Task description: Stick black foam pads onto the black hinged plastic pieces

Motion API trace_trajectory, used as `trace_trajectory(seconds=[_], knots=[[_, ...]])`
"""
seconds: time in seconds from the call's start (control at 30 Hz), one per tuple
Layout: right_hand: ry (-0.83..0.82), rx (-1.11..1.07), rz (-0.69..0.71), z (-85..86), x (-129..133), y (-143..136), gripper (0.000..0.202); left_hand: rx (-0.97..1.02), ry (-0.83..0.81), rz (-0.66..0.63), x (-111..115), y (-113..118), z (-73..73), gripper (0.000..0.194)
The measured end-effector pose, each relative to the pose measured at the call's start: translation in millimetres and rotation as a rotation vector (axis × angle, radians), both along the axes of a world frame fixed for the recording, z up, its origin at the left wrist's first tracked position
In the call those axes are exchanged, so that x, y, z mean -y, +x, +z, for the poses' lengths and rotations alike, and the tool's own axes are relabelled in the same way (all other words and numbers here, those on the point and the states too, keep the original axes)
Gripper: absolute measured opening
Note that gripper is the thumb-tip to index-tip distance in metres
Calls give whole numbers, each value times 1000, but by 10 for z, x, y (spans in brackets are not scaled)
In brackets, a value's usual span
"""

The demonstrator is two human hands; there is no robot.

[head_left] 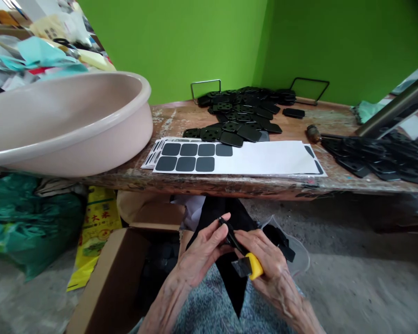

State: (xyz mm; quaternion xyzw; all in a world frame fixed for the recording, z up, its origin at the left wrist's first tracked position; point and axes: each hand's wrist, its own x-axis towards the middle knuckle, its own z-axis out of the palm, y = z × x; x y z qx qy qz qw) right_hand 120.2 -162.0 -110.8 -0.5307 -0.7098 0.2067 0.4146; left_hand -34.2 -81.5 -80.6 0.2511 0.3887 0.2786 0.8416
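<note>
Above my lap, my left hand [204, 253] is closed around one end of a small black part [232, 239], its thumb pressing on top. My right hand [264, 255] is closed too, its fingers against the other end of that part. Tucked in my right palm is a yellow-handled tool [256, 266] with a short, wide dark blade pointing left; it looks like a scraper. On the bench ahead lies a white sheet of dark rounded-square stickers [186, 163], several of them peeled off. Behind it is a heap of black plates [242, 113], some with holes.
A large pale pink basin [135, 125] stands on the bench [181, 111] at left. More black plates [379, 155] are piled at right, beside a slanted metal bar [397, 106]. Below are an open cardboard box [101, 273], a green bag [31, 227] and a clear plastic bag [301, 253].
</note>
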Motion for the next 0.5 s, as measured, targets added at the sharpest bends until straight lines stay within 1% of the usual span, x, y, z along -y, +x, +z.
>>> trace_trajectory(seconds=[0.07,0.13,0.2,0.23,0.3,0.37,0.4,0.43,0.5], knots=[[-28,-76,-26,82,-13,44,46,-47,11,-59,-24,-47,40,38],[-80,-141,-125,165,-37,76,27,-88,27,-147,-35,-87,51,31],[-113,-137,-224,223,-57,81,15,-118,50,-193,-28,-100,24,31],[-113,-112,-249,240,-63,71,14,-137,79,-179,-18,-95,1,31],[-103,-78,-274,256,-61,39,13,-195,189,-95,8,-75,-46,32],[-134,-122,-311,266,-46,18,8,-255,307,-49,27,-63,-65,33],[-181,-181,-347,273,-37,20,6,-277,340,-49,30,-70,-61,28],[-252,-274,-389,282,-29,32,11,-281,345,-65,29,-85,-49,25],[-415,-559,-468,305,-22,81,22,-241,300,-110,14,-137,-17,25]])
